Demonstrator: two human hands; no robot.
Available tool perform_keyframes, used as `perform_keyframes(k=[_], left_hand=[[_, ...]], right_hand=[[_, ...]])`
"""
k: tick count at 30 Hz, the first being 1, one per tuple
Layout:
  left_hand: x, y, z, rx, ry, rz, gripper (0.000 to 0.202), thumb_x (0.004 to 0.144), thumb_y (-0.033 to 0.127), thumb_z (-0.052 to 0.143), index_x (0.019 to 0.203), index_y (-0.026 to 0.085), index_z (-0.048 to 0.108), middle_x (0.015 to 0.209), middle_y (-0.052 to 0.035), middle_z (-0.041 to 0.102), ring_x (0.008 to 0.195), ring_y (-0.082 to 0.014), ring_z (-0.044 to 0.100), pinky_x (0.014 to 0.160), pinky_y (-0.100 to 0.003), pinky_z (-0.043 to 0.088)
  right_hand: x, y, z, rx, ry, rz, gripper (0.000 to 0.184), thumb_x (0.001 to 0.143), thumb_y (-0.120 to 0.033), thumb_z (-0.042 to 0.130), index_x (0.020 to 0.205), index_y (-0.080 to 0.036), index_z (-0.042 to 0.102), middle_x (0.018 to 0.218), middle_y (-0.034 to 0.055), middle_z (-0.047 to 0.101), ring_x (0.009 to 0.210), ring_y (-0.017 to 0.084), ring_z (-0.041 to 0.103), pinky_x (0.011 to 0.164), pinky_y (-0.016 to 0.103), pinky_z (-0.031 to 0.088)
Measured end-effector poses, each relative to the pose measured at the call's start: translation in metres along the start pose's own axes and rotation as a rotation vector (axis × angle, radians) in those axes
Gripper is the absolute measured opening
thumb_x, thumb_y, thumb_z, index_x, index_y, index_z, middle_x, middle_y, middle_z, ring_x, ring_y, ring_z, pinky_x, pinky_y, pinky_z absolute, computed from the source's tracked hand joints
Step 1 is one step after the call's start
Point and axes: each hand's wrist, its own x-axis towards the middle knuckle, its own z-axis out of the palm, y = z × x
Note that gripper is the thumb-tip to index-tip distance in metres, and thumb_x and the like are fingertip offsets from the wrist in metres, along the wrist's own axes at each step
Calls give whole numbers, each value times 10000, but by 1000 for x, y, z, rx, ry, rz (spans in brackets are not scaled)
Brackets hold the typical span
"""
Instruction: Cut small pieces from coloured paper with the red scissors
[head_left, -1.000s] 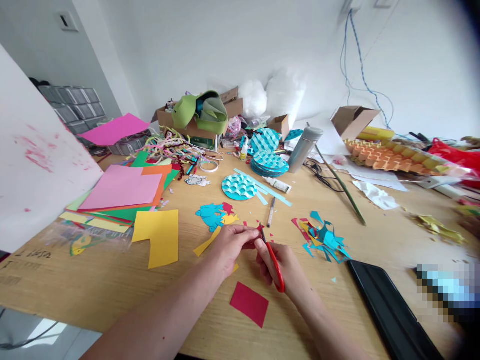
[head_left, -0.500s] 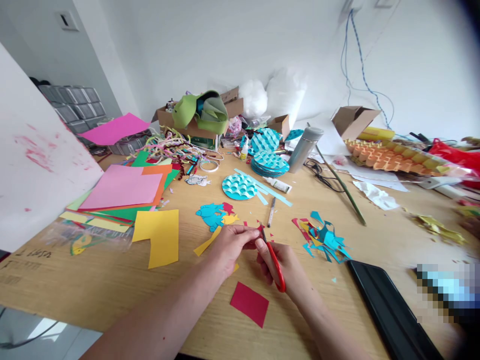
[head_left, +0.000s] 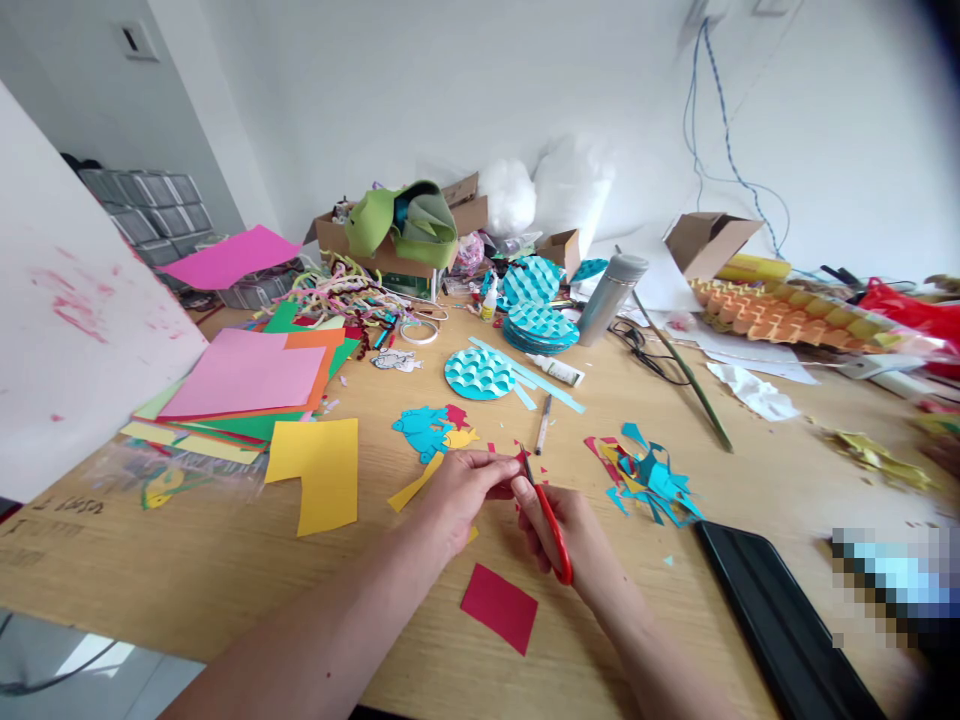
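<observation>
My right hand (head_left: 566, 530) grips red-handled scissors (head_left: 551, 525), blades pointing up toward a small red paper piece (head_left: 501, 490). My left hand (head_left: 461, 490) pinches that red piece beside the blade tips. Just below the hands a red paper square (head_left: 499, 606) lies on the wooden table (head_left: 225, 570). A blue paper fish cutout with red and yellow bits (head_left: 429, 430) lies just beyond my left hand, and a yellow paper strip (head_left: 411, 487) pokes out from under it.
A yellow sheet (head_left: 319, 470) and a stack of coloured paper (head_left: 244, 380) lie at left. Blue and red scraps (head_left: 645, 475) sit right of the hands. A black tablet (head_left: 780, 625) lies at lower right. Blue wave discs (head_left: 478, 373), a pen (head_left: 543, 423), a glue tube (head_left: 553, 369) and boxes stand further back.
</observation>
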Motion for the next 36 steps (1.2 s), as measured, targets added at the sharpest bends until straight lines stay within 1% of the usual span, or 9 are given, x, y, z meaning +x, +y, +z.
perform_keyframes(k=[8, 11, 13, 19, 25, 28, 31, 33, 36], left_hand=[[0, 1, 1, 10, 6, -32, 185, 613, 279, 737, 682, 109, 715, 706, -80, 688, 699, -164, 620, 756, -321, 489], [1, 2, 1, -5, 8, -44, 216, 605, 278, 739, 726, 100, 718, 747, -102, 700, 743, -195, 641, 776, -344, 489], [1, 2, 1, -16, 11, -36, 211, 601, 272, 742, 721, 101, 709, 750, -105, 701, 748, -206, 648, 780, -359, 491], [1, 0, 1, -35, 31, -23, 155, 600, 239, 730, 667, 110, 675, 701, -74, 678, 683, -178, 634, 745, -347, 499], [5, 0, -3, 5, 13, 5, 139, 643, 247, 698, 699, 128, 650, 705, -62, 678, 655, -154, 620, 708, -319, 489], [5, 7, -4, 89, 10, -1, 129, 651, 242, 685, 694, 130, 639, 699, -58, 676, 633, -137, 609, 679, -290, 474], [2, 13, -3, 174, -54, -29, 119, 653, 239, 669, 666, 129, 626, 666, -58, 668, 622, -133, 605, 670, -279, 466], [1, 14, -2, 232, -94, -38, 102, 647, 229, 658, 653, 134, 623, 640, -52, 663, 612, -132, 601, 661, -276, 463], [-1, 10, -1, 285, -142, -48, 86, 631, 221, 654, 635, 139, 628, 624, -47, 656, 603, -132, 593, 651, -280, 460]], right_hand=[[-1, -1, 0, 15, 1, 22, 537, 779, -658, 504, 541, -180, 451, 367, -29, 477, 277, 75, 402, 303, 172, 270], [-1, 0, 0, 35, 10, 39, 535, 775, -661, 506, 548, -179, 457, 369, -32, 478, 275, 76, 405, 300, 172, 281], [-1, -1, 0, 36, 16, 49, 535, 773, -661, 508, 547, -178, 461, 371, -31, 480, 276, 78, 412, 300, 171, 284], [-3, -6, 1, 47, 18, 70, 554, 748, -678, 515, 515, -181, 439, 349, -36, 457, 262, 70, 390, 292, 169, 262], [-2, -5, 0, 57, 3, 111, 533, 747, -660, 536, 530, -181, 453, 353, -31, 478, 258, 79, 405, 286, 174, 266], [-1, -8, -4, 100, 48, 66, 531, 757, -654, 532, 552, -165, 496, 387, -29, 486, 290, 79, 426, 315, 180, 302], [-3, -12, -8, 212, 115, -30, 488, 770, -610, 551, 619, -146, 557, 473, -8, 539, 369, 88, 477, 374, 190, 350], [-3, -15, -11, 246, 139, -76, 445, 778, -563, 568, 633, -143, 574, 496, 7, 559, 411, 97, 489, 399, 195, 351], [-4, -17, -12, 213, 166, -96, 372, 775, -475, 595, 595, -151, 558, 460, 7, 542, 422, 99, 460, 414, 204, 331]])
